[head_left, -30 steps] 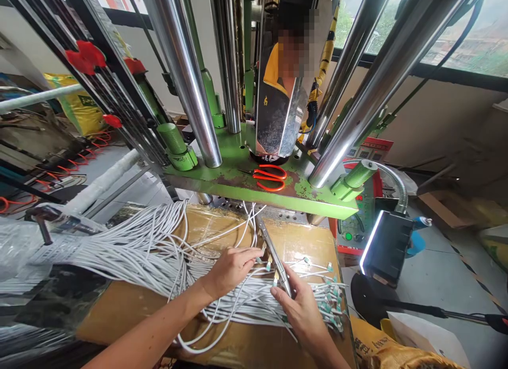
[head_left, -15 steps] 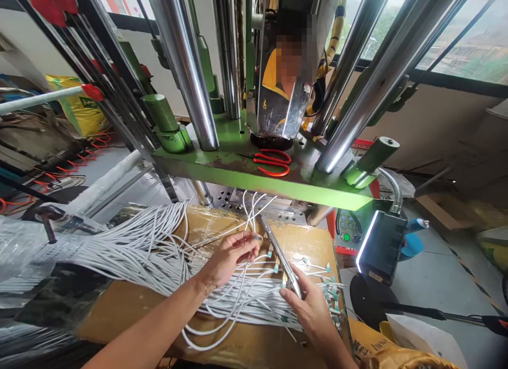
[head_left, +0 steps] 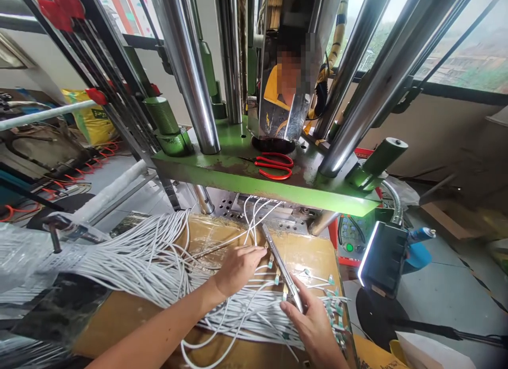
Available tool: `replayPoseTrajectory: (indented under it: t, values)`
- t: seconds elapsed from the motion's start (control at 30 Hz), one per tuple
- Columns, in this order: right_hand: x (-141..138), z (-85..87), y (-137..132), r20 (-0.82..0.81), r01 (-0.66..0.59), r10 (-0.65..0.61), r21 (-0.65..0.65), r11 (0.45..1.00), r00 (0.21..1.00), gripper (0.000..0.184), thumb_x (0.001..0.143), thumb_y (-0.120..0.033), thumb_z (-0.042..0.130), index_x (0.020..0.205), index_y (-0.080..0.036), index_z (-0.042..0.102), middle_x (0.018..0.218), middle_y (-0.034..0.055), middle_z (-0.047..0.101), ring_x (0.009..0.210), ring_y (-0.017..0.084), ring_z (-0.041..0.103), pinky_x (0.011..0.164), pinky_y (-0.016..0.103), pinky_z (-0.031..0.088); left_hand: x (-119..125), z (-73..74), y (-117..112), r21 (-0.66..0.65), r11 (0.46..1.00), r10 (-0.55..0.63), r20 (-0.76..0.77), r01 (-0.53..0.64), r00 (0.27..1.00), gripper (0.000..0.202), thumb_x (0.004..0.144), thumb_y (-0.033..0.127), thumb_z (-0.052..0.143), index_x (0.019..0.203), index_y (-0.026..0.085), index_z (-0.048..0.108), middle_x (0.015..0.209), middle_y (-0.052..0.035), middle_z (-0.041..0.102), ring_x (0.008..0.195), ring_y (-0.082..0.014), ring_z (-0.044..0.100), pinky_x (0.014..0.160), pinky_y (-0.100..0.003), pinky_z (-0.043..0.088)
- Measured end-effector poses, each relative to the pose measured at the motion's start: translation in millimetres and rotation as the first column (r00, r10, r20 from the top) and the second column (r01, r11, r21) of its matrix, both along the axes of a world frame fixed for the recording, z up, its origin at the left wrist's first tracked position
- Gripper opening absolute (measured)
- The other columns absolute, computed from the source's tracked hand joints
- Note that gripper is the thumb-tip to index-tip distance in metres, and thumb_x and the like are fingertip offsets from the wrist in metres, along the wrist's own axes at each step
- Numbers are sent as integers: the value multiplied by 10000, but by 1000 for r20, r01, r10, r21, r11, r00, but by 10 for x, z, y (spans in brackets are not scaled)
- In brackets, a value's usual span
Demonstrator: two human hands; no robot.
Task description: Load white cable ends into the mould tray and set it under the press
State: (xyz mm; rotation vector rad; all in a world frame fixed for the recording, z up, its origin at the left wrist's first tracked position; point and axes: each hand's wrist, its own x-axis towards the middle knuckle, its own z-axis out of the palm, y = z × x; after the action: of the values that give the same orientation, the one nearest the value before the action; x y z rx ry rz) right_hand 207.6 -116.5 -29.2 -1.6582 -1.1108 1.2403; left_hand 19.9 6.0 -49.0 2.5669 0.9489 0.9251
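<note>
A thick bundle of white cables point(head_left: 130, 258) lies across a brown cardboard-topped bench point(head_left: 119, 311), their ends tipped with small teal connectors point(head_left: 332, 305). My left hand point(head_left: 238, 268) is closed, pinching a white cable close to a long metal bar point(head_left: 282, 268). My right hand point(head_left: 313, 321) grips the near end of that bar, which points away toward the press. A few cable ends sit along the bar's left side.
A green press plate point(head_left: 254, 181) on shiny steel columns point(head_left: 186, 67) overhangs the bench. Red-handled scissors point(head_left: 273, 165) lie on it. A person in a yellow shirt point(head_left: 278, 99) stands behind the machine. A black lamp point(head_left: 383, 258) and control panel point(head_left: 349, 234) are at right.
The press plate rose between the oldest frame and now. My left hand lifted a cable end and brought it back down by the bar. My right hand kept its grip.
</note>
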Motion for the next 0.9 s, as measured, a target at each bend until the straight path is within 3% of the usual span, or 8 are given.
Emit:
replayPoseTrajectory:
  t: [0.2,0.47,0.7,0.83,0.9]
  values:
    - [38,-18,8,51,-54,54,12,998,997,611,752,-325,647,1324,-140,540,1360,120,547,1309,300,444,1143,469,266,24,-55,-49,143,990,5,-81,7,997,203,924,117,485,1054,127,640,992,-87,735,876,-220,709,749,-336,590]
    - [67,-101,-30,51,-51,49,34,998,998,580,760,-332,650,1302,-144,563,1332,107,576,1277,288,486,1119,414,327,20,-32,-31,221,975,-1,-73,17,997,198,952,178,468,1042,110,631,962,-110,724,825,-216,708,718,-322,589]
    - [80,-75,-4,97,-108,107,1,994,989,623,779,-382,631,1341,-136,523,1350,91,560,1297,283,463,1125,395,318,34,-40,-38,125,991,-30,-78,39,997,185,945,230,495,978,129,646,907,-97,713,784,-210,691,695,-318,563]
    - [126,-84,-35,220,-133,130,-2,991,967,625,804,-416,601,1361,-149,502,1378,81,534,1314,262,447,1115,351,334,78,112,28,-11,1000,-29,-150,28,988,96,877,193,569,876,158,658,846,-67,698,800,-220,653,745,-341,528]
    - [187,-49,-83,339,-181,178,-24,983,924,615,816,-419,570,1367,-153,498,1352,92,560,1285,264,483,1072,330,388,103,222,138,-72,997,-42,-180,29,983,173,824,144,594,984,169,656,1005,-77,693,965,-240,617,872,-369,488]
